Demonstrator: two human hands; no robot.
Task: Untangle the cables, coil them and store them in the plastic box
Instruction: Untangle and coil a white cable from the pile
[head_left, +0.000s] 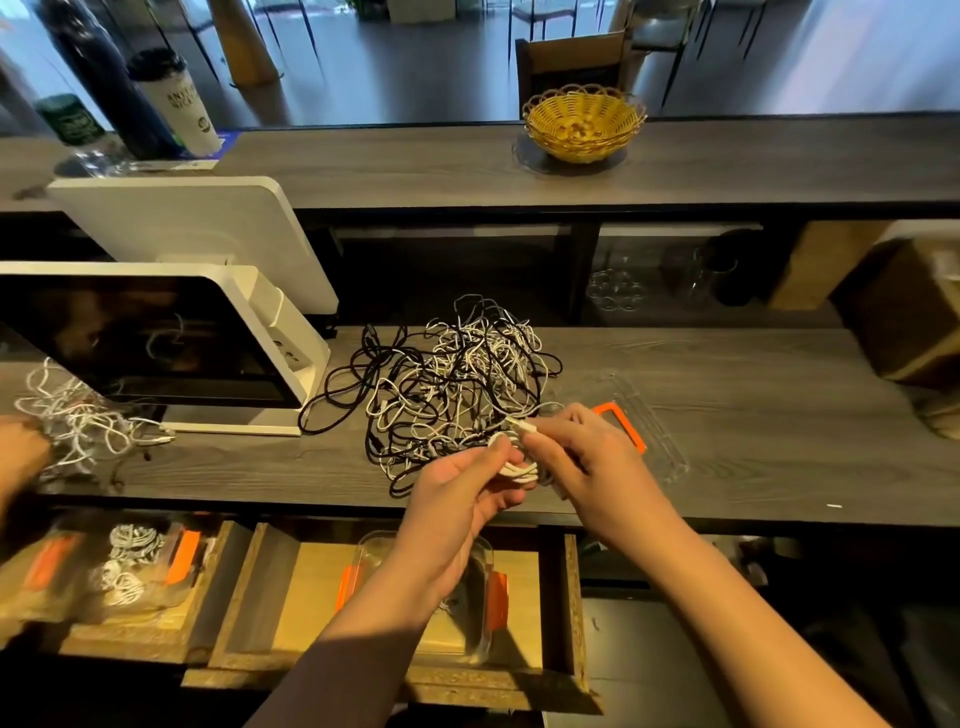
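A tangled heap of black and white cables (447, 379) lies on the grey counter (753, 467). My left hand (457, 493) holds a small coil of white cable (517, 465) at the counter's front edge. My right hand (582, 457) pinches the white plug end of that cable just above the coil. A clear plastic lid with an orange clip (644, 421) lies flat right of my hands. Below the counter, a clear plastic box with orange clips (483, 597) sits in an open wooden drawer, partly hidden by my left forearm.
A white point-of-sale screen (156, 343) stands left of the heap. Another person's hand (21, 452) holds a second white cable tangle (78, 421) at far left. A second box with coiled cables (130, 566) sits in the left drawer. A yellow basket (584, 127) rests on the upper shelf.
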